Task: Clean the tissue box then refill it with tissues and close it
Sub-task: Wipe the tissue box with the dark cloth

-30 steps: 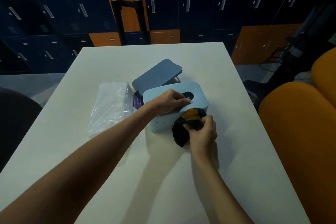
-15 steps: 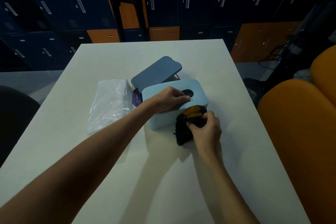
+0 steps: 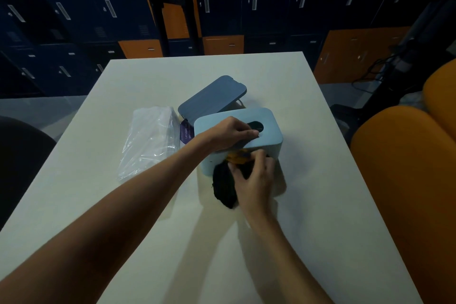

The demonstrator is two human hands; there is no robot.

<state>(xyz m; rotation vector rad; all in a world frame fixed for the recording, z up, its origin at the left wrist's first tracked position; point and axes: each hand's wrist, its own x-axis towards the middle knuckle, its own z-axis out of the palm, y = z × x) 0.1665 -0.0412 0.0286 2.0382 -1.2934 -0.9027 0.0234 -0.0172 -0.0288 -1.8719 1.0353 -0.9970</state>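
A pale blue tissue box (image 3: 270, 122) with a dark oval slot on top stands mid-table. My left hand (image 3: 230, 132) rests on its top beside the slot, fingers bent over the near edge. My right hand (image 3: 255, 181) grips a dark cloth with an orange patch (image 3: 223, 184) and presses it against the box's near side. A darker blue lid (image 3: 213, 97) leans behind the box. A clear plastic pack of tissues (image 3: 150, 139) lies to the left.
The white table (image 3: 320, 205) has a purple card (image 3: 185, 132) between pack and box. Orange chairs (image 3: 404, 168) crowd the right edge, a dark chair (image 3: 22, 155) sits at the left. Blue and orange lockers fill the back.
My right hand has slid the cloth a little along the box's near side, closer under the top edge. My left hand stays on the box top.
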